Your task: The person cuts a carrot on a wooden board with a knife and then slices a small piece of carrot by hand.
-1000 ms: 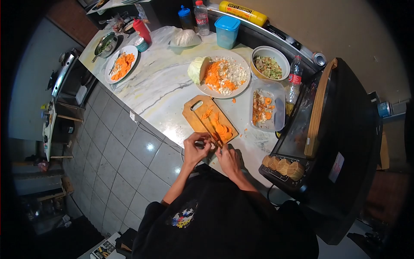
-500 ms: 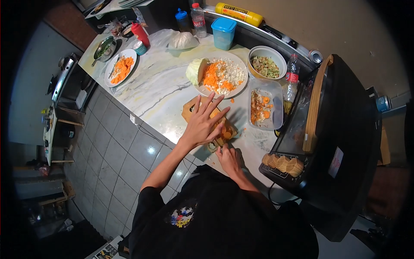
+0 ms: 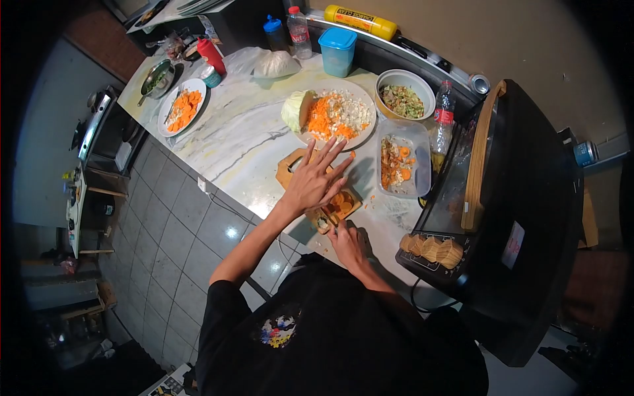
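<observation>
the left hand (image 3: 309, 187) hides the middle of the cutting board (image 3: 284, 176) and most of the knife (image 3: 329, 216), whose handle is lost inside the right hand (image 3: 349, 247); the white label (image 3: 513, 241) is too small to read; the stacked plates (image 3: 197, 6) are cut by the upper edge.

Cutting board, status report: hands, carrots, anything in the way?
Left hand spread open over the cutting board. Right hand curled by its near edge, grip unclear. Carrot slices on board. Left hand blocks part of view.
</observation>
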`<state>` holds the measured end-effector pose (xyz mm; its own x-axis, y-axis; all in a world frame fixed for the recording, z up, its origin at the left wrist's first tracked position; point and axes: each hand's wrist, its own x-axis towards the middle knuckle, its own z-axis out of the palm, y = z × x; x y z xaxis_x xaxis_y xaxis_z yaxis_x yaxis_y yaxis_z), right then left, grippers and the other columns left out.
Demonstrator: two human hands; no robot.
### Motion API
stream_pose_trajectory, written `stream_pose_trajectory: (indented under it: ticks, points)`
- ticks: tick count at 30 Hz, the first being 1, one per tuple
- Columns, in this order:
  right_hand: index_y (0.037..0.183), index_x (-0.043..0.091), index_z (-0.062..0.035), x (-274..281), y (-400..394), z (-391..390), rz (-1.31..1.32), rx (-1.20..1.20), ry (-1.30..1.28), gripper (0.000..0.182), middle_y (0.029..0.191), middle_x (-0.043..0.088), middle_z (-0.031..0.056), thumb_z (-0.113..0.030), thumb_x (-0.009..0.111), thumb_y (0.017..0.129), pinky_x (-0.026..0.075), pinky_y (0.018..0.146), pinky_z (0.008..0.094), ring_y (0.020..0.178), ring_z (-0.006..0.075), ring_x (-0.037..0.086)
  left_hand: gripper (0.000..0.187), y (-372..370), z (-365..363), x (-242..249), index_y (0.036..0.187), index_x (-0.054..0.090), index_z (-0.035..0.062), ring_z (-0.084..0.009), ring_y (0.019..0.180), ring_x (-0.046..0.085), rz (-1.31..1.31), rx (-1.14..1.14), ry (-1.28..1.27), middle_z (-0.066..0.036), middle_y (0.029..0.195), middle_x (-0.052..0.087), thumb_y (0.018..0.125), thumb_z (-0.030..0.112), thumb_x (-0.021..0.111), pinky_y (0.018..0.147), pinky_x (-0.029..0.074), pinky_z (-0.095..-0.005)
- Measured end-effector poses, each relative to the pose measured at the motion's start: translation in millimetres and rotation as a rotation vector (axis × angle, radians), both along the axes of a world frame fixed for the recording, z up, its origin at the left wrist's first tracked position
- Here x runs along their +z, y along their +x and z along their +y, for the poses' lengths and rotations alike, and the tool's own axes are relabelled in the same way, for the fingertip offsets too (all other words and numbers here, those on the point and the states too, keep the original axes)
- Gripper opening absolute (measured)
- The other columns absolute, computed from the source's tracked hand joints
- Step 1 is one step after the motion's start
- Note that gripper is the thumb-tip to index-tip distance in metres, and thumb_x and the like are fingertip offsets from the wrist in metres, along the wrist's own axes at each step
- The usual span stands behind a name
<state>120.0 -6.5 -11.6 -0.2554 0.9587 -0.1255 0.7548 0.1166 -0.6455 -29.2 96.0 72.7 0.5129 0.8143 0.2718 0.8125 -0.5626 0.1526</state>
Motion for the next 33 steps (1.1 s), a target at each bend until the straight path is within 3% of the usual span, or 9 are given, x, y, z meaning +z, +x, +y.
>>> stream_pose_trajectory:
  ticks: [5, 10, 13, 16, 20, 25, 27, 33]
  points:
    - [0.087, 0.052, 0.0028, -1.8, -2.2, -1.7, -0.048, 0.005, 0.021, 0.029, 0.064, 0.057, 0.0263, -0.026, 0.053, 0.086, 0.046, 0.056, 0.0496, 0.063, 0.044, 0.058, 0.046, -4.6, 9.5, -25.6, 0.133, 0.044, 0.0172, -0.0283, 0.136, 0.019, 0.029, -0.032, -0.027, -0.011, 0.146, 0.024, 0.091, 0.036, 0.039, 0.11, 0.009, -0.0523]
    - [0.085, 0.051, 0.0027, -4.6, -2.2, -2.3, -0.031, -0.015, 0.026, 0.028, 0.064, 0.057, 0.0261, -0.025, 0.053, 0.085, 0.046, 0.057, 0.0494, 0.064, 0.0437, 0.058, 0.047, -0.9, 13.1, -13.7, 0.135, 0.042, 0.0185, -0.0287, 0.137, 0.018, 0.036, -0.079, -0.042, -0.012, 0.147, 0.023, 0.092, 0.038, 0.038, 0.11, 0.008, -0.0519]
    - [0.085, 0.051, 0.0026, -4.5, -2.2, -2.1, -0.04, -0.036, 0.026, 0.028, 0.064, 0.057, 0.0259, -0.026, 0.053, 0.085, 0.046, 0.057, 0.0499, 0.064, 0.0436, 0.058, 0.048, 2.6, 14.5, -0.8, 0.131, 0.047, 0.0139, -0.0263, 0.136, 0.019, 0.03, -0.06, 0.027, -0.012, 0.146, 0.025, 0.091, 0.041, 0.039, 0.111, 0.009, -0.0477]
    - [0.086, 0.052, 0.0023, -2.8, -2.4, -2.0, -0.041, -0.042, 0.002, 0.028, 0.064, 0.057, 0.0258, -0.026, 0.053, 0.085, 0.046, 0.058, 0.0504, 0.065, 0.0435, 0.058, 0.049, 2.1, 15.0, -3.4, 0.136, 0.04, 0.0198, -0.0281, 0.137, 0.018, 0.049, -0.052, 0.004, -0.012, 0.146, 0.023, 0.091, 0.039, 0.039, 0.11, 0.007, -0.0521]
    - [0.087, 0.052, 0.0019, -0.7, -3.3, -2.9, -0.036, -0.038, -0.021, 0.029, 0.065, 0.057, 0.0259, -0.027, 0.053, 0.086, 0.047, 0.058, 0.0504, 0.065, 0.0431, 0.059, 0.05, 0.0, 16.0, -19.7, 0.132, 0.045, 0.0149, -0.0276, 0.136, 0.021, 0.048, -0.106, -0.019, -0.012, 0.147, 0.023, 0.09, 0.042, 0.04, 0.111, 0.009, -0.0492]
    - [0.087, 0.052, 0.0019, -4.1, -3.1, -1.4, -0.041, -0.031, -0.021, 0.031, 0.066, 0.058, 0.0261, -0.029, 0.053, 0.086, 0.047, 0.059, 0.0504, 0.066, 0.043, 0.059, 0.051, 4.7, 15.3, 0.2, 0.133, 0.043, 0.0146, -0.0284, 0.136, 0.02, 0.021, -0.116, -0.017, -0.012, 0.147, 0.022, 0.09, 0.042, 0.04, 0.111, 0.008, -0.0494]
    - [0.087, 0.052, 0.002, -5.0, -3.5, -1.5, -0.041, -0.034, -0.018, 0.031, 0.066, 0.058, 0.026, -0.029, 0.053, 0.086, 0.047, 0.059, 0.0501, 0.066, 0.0428, 0.059, 0.052, 6.1, 14.5, 10.9, 0.137, 0.038, 0.0193, -0.0289, 0.136, 0.019, 0.038, -0.088, 0.011, -0.012, 0.147, 0.022, 0.09, 0.041, 0.04, 0.11, 0.008, -0.0527]
    - [0.087, 0.052, 0.0014, 0.1, -3.7, -1.4, -0.067, -0.041, -0.024, 0.031, 0.066, 0.058, 0.0257, -0.03, 0.054, 0.086, 0.047, 0.06, 0.0501, 0.067, 0.0428, 0.059, 0.054, 2.5, 16.2, -21.4, 0.138, 0.036, 0.0193, -0.0302, 0.136, 0.019, 0.022, -0.164, -0.094, -0.012, 0.148, 0.019, 0.088, 0.04, 0.041, 0.109, 0.009, -0.0537]
